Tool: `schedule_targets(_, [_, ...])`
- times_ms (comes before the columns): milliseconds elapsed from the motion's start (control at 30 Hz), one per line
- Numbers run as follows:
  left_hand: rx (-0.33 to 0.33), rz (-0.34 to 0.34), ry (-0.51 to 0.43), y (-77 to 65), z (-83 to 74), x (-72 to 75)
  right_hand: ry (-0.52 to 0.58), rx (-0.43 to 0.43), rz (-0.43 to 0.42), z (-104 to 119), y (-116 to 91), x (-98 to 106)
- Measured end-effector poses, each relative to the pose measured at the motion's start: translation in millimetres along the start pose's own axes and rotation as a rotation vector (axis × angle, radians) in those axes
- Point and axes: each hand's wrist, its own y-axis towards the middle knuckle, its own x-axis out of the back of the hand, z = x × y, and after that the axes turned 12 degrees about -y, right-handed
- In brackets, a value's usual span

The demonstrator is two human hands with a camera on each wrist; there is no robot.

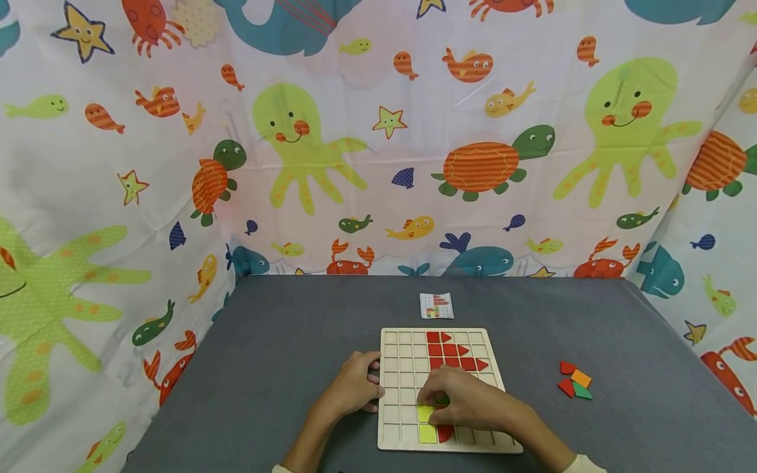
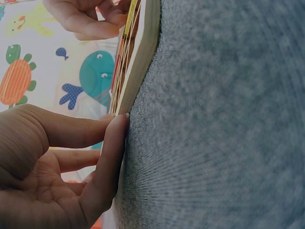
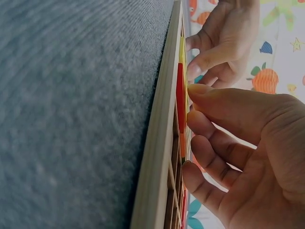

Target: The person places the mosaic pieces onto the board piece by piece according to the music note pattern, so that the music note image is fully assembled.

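Observation:
A wooden grid board (image 1: 390, 397) lies on the grey table. My left hand (image 1: 355, 384) is at its left side; in the left wrist view the thumb and a finger pinch the board's edge (image 2: 151, 33). Over the board's lower middle is my right hand (image 1: 464, 397), fingers loosely bent. Its thumb and fingertips (image 3: 198, 89) touch the flat pieces there, with no piece lifted between them. Two yellow squares (image 1: 427, 433) and a rounded red piece (image 1: 445, 433) sit below the hand, which partly covers a green piece (image 1: 441, 398). Red squares (image 1: 434, 349) and red pointed pieces (image 1: 463, 351) form rows above.
A small printed card (image 1: 436, 306) with a coloured grid pattern lies beyond the board. To the right are several loose pieces: red, an orange square (image 1: 581, 378) and a green one (image 1: 582, 391). A sea-animal curtain (image 1: 414, 217) borders the table at the back and sides.

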Motion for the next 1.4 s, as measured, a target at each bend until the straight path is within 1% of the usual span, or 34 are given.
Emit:
schedule_targets(233, [0.004,0.003,0.001,0.2,-1.2,-0.7,0.010,-0.004,-0.025,-2.0,-3.3,1.7])
schedule_targets(467, [0.003,-0.001,0.003,0.8,-0.9,-0.7,0.061,-0.054,-0.044,-8.7,-10.9,7.2])
schedule_targets(700, [0.001,0.001,0.001,0.4,-0.7,-0.1,0.025,-0.059,-0.125,-21.8,-23.0,14.8])
schedule_targets(867, [-0.004,0.003,0.004,0.6,0.1,0.3,0.027,-0.077,-0.161,-31.7,-36.4,22.7])
schedule_targets(1033, [0.007,0.002,0.013,0.6,1.3,-0.5,0.016,-0.136,-0.197,-41.8,-51.4,30.6])
schedule_targets(1133, [0.008,-0.001,0.017,0.6,1.1,-1.0,0.002,-0.184,-0.223,-48.8,-60.5,35.8])
schedule_targets(1233, [0.003,-0.002,0.016,0.5,0.0,-1.3,0.003,-0.210,-0.255,-56.6,-68.2,42.3])
schedule_targets(1400, [-0.002,0.001,0.015,0.0,-1.7,-1.4,-0.014,-0.294,-0.299,-67.5,-80.3,55.0])
